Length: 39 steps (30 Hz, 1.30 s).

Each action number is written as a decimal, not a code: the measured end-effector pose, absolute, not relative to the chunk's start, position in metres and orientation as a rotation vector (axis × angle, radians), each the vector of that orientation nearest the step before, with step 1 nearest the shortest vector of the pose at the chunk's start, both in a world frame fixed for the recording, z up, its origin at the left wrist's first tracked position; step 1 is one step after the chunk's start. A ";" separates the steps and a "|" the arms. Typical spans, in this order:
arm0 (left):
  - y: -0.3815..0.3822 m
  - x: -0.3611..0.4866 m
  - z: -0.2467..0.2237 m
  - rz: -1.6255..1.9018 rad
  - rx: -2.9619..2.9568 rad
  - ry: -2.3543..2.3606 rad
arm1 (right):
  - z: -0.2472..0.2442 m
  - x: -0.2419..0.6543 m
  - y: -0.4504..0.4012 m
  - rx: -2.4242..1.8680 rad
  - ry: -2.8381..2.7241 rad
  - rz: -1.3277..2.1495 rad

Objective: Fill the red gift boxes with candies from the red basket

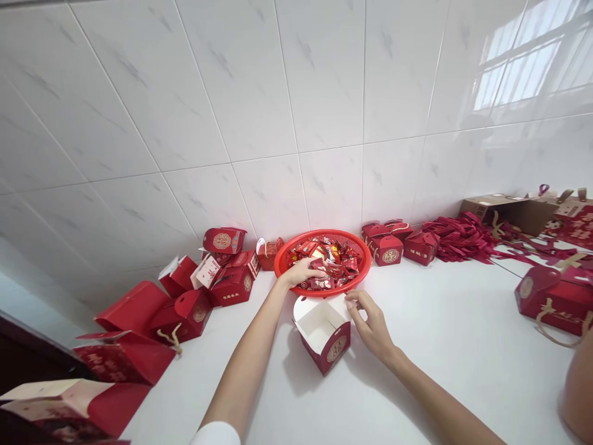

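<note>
A red oval basket point(281, 272) full of red-wrapped sweets point(340, 272) stands against the wall. My left hand point(303, 272) reaches over its front left rim, fingers closed on a red packet among the sweets. In front of the basket is a dark red box point(324, 346) with its top open and a white inside, in which nothing shows. My right hand point(368, 318) pinches the box's right flap near the upper right corner, thumb and forefinger together.
Red boxes point(234, 281) line the left side of the white table point(445, 334). More boxes point(388, 247), a heap of dark red ribbons point(461, 238) and a cardboard box point(507, 210) stand right of the basket. Part of a person point(577, 389) shows at the right edge.
</note>
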<state>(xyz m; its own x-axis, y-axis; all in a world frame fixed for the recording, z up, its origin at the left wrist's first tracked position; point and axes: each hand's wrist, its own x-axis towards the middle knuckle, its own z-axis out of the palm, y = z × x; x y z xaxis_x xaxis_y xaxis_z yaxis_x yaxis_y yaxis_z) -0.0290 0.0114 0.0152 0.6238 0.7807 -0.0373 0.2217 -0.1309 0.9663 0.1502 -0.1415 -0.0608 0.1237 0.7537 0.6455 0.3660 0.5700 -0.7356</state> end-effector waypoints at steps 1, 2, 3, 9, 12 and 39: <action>0.012 -0.029 0.015 0.599 1.672 0.829 | -0.061 0.150 -0.142 -1.008 -1.482 0.366; 0.012 -0.030 0.014 0.613 1.672 0.827 | -0.060 0.150 -0.141 -1.010 -1.481 0.365; 0.012 -0.030 0.014 0.637 1.675 0.831 | -0.060 0.150 -0.141 -1.010 -1.479 0.364; 0.014 -0.030 0.013 0.828 1.675 0.881 | -0.059 0.151 -0.142 -1.013 -1.471 0.380; 0.015 -0.030 0.011 0.919 1.700 0.959 | -0.059 0.151 -0.142 -1.019 -1.468 0.397; -0.081 0.013 0.045 0.905 2.248 0.679 | -0.037 0.153 -0.148 -0.872 -1.240 0.830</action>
